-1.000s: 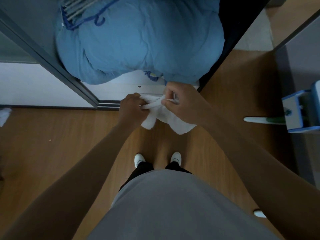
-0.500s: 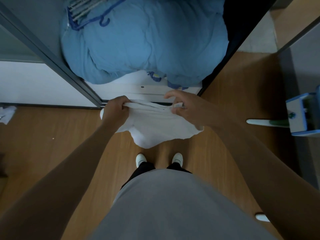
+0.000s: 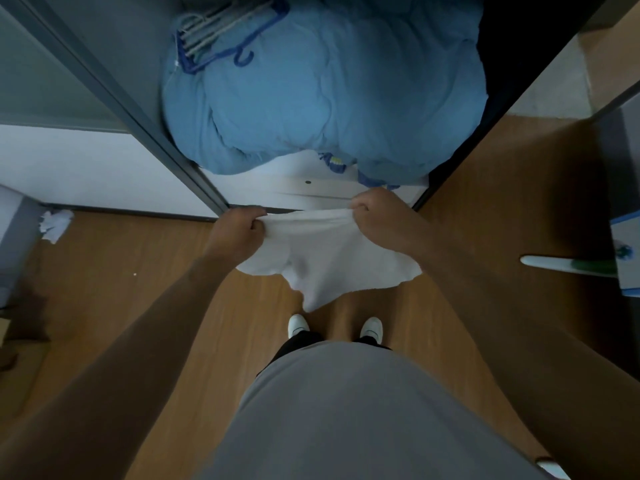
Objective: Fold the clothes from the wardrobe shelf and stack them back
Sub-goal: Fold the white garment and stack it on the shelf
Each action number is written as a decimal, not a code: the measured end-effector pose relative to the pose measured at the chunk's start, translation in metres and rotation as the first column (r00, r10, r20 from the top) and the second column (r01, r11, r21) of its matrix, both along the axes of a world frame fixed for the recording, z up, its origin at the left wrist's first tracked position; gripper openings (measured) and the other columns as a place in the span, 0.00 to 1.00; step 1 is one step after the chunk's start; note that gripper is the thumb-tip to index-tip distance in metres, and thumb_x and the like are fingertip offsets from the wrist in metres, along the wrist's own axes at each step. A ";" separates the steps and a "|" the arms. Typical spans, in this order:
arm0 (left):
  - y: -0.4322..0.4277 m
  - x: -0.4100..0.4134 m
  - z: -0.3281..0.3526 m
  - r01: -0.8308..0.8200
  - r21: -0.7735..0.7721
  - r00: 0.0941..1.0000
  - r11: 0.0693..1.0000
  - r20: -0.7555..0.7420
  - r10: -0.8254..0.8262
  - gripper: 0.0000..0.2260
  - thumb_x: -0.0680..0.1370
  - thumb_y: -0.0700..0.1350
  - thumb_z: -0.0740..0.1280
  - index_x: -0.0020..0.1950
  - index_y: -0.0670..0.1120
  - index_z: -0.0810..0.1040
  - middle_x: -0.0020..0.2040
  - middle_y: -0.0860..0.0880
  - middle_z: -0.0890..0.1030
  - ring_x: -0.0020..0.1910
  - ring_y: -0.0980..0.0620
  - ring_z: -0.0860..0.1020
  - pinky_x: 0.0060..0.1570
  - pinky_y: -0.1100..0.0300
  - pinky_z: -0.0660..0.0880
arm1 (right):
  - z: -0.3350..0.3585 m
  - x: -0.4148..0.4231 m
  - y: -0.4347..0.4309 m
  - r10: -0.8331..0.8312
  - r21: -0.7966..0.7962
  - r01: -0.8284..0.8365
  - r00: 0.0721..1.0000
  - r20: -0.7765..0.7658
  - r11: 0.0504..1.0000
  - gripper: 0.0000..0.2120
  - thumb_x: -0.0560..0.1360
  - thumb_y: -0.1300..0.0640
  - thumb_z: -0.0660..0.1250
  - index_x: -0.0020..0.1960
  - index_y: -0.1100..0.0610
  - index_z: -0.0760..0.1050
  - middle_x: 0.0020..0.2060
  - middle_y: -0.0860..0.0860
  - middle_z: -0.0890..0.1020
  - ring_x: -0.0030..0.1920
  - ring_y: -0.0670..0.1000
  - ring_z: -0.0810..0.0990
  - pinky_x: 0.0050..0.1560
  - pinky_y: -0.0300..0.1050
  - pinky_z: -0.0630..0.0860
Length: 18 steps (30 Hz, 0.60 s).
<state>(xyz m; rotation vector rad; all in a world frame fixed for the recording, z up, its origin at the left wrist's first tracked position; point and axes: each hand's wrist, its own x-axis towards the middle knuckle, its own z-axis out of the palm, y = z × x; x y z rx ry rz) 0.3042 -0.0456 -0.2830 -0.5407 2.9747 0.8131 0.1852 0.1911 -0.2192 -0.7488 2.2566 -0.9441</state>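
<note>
Dim, bluish light; wide-angle edge distortion

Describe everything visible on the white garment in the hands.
The white garment looks like soft, thin cloth, plain and unfolded. Its top edge is stretched taut between the left hand and right hand, each gripping an end. The rest hangs loose to an uneven point above the wooden floor, before the wardrobe.

The cloth (image 3: 329, 258) is showing plain white, the quilt (image 3: 322, 91) pale blue, the hangers (image 3: 221, 46) darker blue. The floor (image 3: 138, 289) is showing brown wood grain; the shirt (image 3: 346, 410) is looking grey.
</note>
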 end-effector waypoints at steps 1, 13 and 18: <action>-0.001 -0.001 0.004 0.037 0.008 0.999 0.999 -0.019 -0.037 0.11 0.74 0.33 0.58 0.46 0.39 0.80 0.42 0.42 0.82 0.44 0.40 0.78 0.42 0.54 0.72 | 0.004 0.001 -0.003 -0.039 -0.051 0.042 0.998 0.054 0.998 0.18 0.74 0.65 0.57 0.30 0.53 0.56 0.25 0.48 0.59 0.28 0.46 0.59 0.29 0.43 0.55; -0.021 0.001 0.023 0.030 -0.192 0.980 0.981 -0.187 -0.067 0.08 0.72 0.30 0.67 0.45 0.38 0.85 0.50 0.41 0.79 0.51 0.38 0.76 0.54 0.45 0.73 | 0.018 -0.010 -0.037 0.486 0.217 -0.469 0.873 -0.030 0.856 0.20 0.77 0.60 0.67 0.28 0.54 0.70 0.26 0.49 0.71 0.26 0.43 0.68 0.31 0.41 0.60; -0.022 -0.014 0.034 0.013 0.104 0.979 0.994 -0.204 0.009 0.10 0.74 0.28 0.66 0.45 0.40 0.83 0.45 0.38 0.77 0.45 0.42 0.76 0.44 0.53 0.71 | 0.013 0.000 -0.054 0.558 0.125 -0.553 0.830 -0.007 0.824 0.09 0.79 0.67 0.63 0.50 0.66 0.82 0.45 0.62 0.84 0.43 0.58 0.81 0.40 0.44 0.71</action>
